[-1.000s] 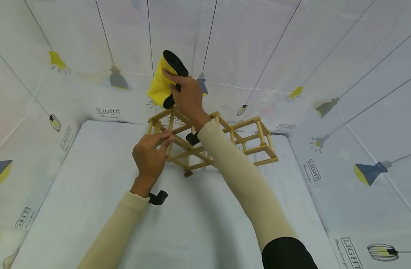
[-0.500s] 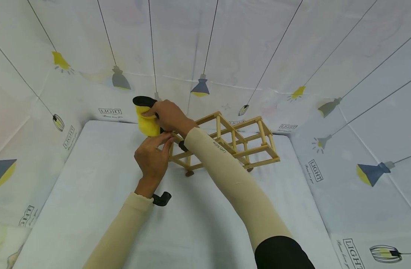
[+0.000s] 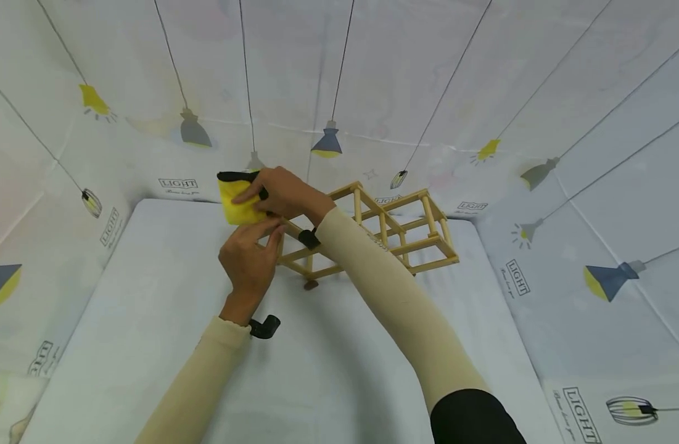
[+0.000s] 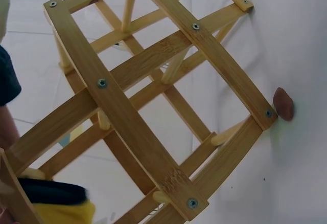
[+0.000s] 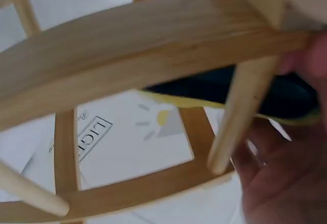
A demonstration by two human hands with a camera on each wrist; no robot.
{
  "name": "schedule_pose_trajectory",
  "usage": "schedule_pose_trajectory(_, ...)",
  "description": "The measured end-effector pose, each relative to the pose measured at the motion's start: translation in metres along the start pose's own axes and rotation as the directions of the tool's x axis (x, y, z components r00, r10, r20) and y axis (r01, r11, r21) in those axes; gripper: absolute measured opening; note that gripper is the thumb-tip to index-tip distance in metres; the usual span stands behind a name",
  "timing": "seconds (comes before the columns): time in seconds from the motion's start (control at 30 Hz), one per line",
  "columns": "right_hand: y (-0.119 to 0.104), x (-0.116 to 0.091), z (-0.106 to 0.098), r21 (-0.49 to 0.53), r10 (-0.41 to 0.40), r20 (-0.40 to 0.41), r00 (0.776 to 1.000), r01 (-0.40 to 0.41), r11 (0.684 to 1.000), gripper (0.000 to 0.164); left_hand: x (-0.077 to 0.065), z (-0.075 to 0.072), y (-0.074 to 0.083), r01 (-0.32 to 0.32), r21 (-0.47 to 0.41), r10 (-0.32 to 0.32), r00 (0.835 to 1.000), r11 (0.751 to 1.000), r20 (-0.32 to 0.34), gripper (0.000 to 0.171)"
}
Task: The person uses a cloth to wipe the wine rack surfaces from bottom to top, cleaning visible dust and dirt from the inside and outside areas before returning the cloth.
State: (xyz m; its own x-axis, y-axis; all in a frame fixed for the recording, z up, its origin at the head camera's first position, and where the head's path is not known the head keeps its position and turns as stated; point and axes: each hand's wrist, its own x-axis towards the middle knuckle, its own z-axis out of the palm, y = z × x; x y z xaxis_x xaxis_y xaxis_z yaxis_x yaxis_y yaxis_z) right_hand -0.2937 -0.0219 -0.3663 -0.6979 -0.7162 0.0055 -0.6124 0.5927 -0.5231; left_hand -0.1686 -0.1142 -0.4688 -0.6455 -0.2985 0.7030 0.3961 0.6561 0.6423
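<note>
A slatted bamboo rack [image 3: 436, 265] stands on the white surface in the head view, its bars joined by round dowels. My left hand [image 3: 249, 262] pinches the rack's near left part between thumb and index finger. In my right hand [image 3: 286, 194] is a yellow cloth with black edging [image 3: 236, 206], held at the rack's left end just above the left hand. The right wrist view shows the cloth [image 5: 199, 88] behind a slat and dowel, with fingers around that corner. In the left wrist view, the cloth [image 4: 66, 214] shows at bottom left, partly behind a slat.
A white covered tabletop [image 3: 295, 382] extends beneath the rack, which rests on small brown feet [image 3: 311, 285]. White walls [image 3: 417, 55] printed with lamps rise behind and to both sides. Each wrist bears a black camera mount, such as the left one [image 3: 265, 327].
My right hand has brought the cloth down and left from above the rack to its left end, where the cloth now looks more bunched. The left hand stays nearly in place.
</note>
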Motion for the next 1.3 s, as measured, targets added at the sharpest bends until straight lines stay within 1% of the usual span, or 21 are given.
schedule_pose_trajectory(0.03, 0.002, -0.004, -0.001, 0.053, -0.012, -0.024, 1.0, 0.014, 0.999, 0.04, 0.0, 0.0, 0.0, -0.001, -0.002, 0.001, 1.0, 1.0, 0.003, 0.02)
schedule_pose_trajectory(0.07, 0.003, -0.009, -0.003, 0.113, -0.017, -0.072, 0.997, 0.025, 0.993, 0.04, -0.001, 0.0, 0.0, 0.0, -0.004, 0.001, 1.0, 1.0, 0.006, 0.021)
schedule_pose_trajectory(0.1, 0.004, -0.015, -0.006, 0.172, -0.023, -0.146, 0.989, 0.049, 0.984, 0.04, 0.0, 0.0, 0.0, -0.001, -0.007, 0.001, 1.0, 1.0, 0.007, 0.021)
schedule_pose_trajectory(0.13, 0.004, -0.021, -0.009, 0.224, -0.02, -0.226, 0.974, 0.072, 0.972, 0.04, 0.0, 0.0, 0.0, -0.004, -0.01, 0.004, 1.0, 1.0, 0.01, 0.022)
schedule_pose_trajectory(0.17, 0.004, -0.027, -0.012, 0.263, -0.019, -0.303, 0.953, 0.103, 0.959, 0.041, 0.0, 0.0, 0.0, -0.006, -0.013, 0.006, 1.0, 1.0, 0.011, 0.023)
schedule_pose_trajectory(0.23, 0.002, -0.043, -0.02, 0.37, 0.017, -0.405, 0.914, 0.146, 0.918, 0.042, 0.0, 0.0, 0.0, -0.008, -0.008, 0.008, 1.0, 1.0, 0.014, 0.025)
schedule_pose_trajectory(0.3, 0.001, -0.06, -0.026, 0.415, 0.023, -0.486, 0.874, 0.207, 0.886, 0.044, 0.001, 0.0, 0.001, -0.01, 0.002, 0.01, 1.0, 1.0, 0.016, 0.026)
schedule_pose_trajectory(0.4, 0.002, -0.087, -0.031, 0.443, 0.021, -0.567, 0.823, 0.283, 0.851, 0.047, 0.001, -0.001, 0.001, -0.012, 0.006, 0.012, 1.0, 1.0, 0.019, 0.026)
schedule_pose_trajectory(0.43, 0.003, -0.097, -0.032, 0.431, 0.012, -0.595, 0.803, 0.307, 0.848, 0.048, 0.001, -0.001, 0.001, -0.014, 0.004, 0.014, 1.0, 1.0, 0.021, 0.026)
schedule_pose_trajectory(0.47, 0.004, -0.106, -0.032, 0.426, 0.011, -0.614, 0.789, 0.319, 0.847, 0.049, 0.001, -0.001, 0.001, -0.017, 0.003, 0.016, 1.0, 1.0, 0.022, 0.025)
schedule_pose_trajectory(0.53, 0.004, -0.126, -0.03, 0.458, 0.041, -0.628, 0.777, 0.326, 0.827, 0.052, 0.002, -0.001, 0.001, -0.016, 0.005, 0.016, 1.0, 1.0, 0.024, 0.024)
schedule_pose_trajectory(0.57, 0.004, -0.136, -0.028, 0.463, 0.058, -0.635, 0.77, 0.32, 0.826, 0.054, 0.002, -0.001, 0.001, -0.016, 0.005, 0.016, 1.0, 1.0, 0.025, 0.024)
schedule_pose_trajectory(0.6, 0.004, -0.146, -0.026, 0.457, 0.07, -0.646, 0.76, 0.311, 0.833, 0.055, 0.002, -0.001, 0.0, -0.015, 0.007, 0.015, 1.0, 1.0, 0.027, 0.024)
schedule_pose_trajectory(0.67, 0.003, -0.165, -0.019, 0.462, 0.098, -0.659, 0.746, 0.298, 0.835, 0.057, 0.002, -0.002, 0.0, -0.012, 0.008, 0.012, 1.0, 1.0, 0.029, 0.025)
schedule_pose_trajectory(0.7, 0.002, -0.174, -0.014, 0.456, 0.109, -0.669, 0.735, 0.291, 0.841, 0.058, 0.002, -0.002, 0.0, -0.01, 0.009, 0.01, 0.999, 1.0, 0.03, 0.026)
schedule_pose_trajectory(0.77, 0.001, -0.193, -0.002, 0.461, 0.136, -0.686, 0.715, 0.282, 0.841, 0.061, 0.002, -0.002, 0.0, -0.01, 0.008, 0.01, 0.999, 1.0, 0.031, 0.028)
schedule_pose_trajectory(0.87, -0.002, -0.221, 0.021, 0.533, 0.202, -0.682, 0.703, 0.288, 0.795, 0.066, 0.001, -0.002, 0.0, -0.01, 0.009, 0.01, 0.999, 1.0, 0.034, 0.03)
schedule_pose_trajectory(0.97, -0.005, -0.245, 0.048, 0.603, 0.275, -0.67, 0.689, 0.29, 0.743, 0.069, 0.001, -0.002, 0.001, -0.011, 0.007, 0.01, 0.999, 1.0, 0.032, 0.03)
schedule_pose_trajectory(1.03, -0.005, -0.259, 0.066, 0.629, 0.316, -0.662, 0.68, 0.275, 0.727, 0.07, 0.001, -0.002, 0.001, -0.008, -0.003, 0.008, 1.0, 1.0, 0.026, 0.03)
schedule_pose_trajectory(1.17, -0.004, -0.281, 0.102, 0.693, 0.4, -0.622, 0.673, 0.236, 0.681, 0.073, 0.001, -0.001, 0.001, -0.003, -0.014, 0.003, 1.0, 1.0, 0.021, 0.03)
schedule_pose_trajectory(1.3, 0.003, -0.296, 0.133, 0.766, 0.496, -0.562, 0.662, 0.191, 0.614, 0.074, 0.001, -0.001, -0.001, 0.005, -0.012, -0.005, 1.0, 1.0, 0.022, 0.03)
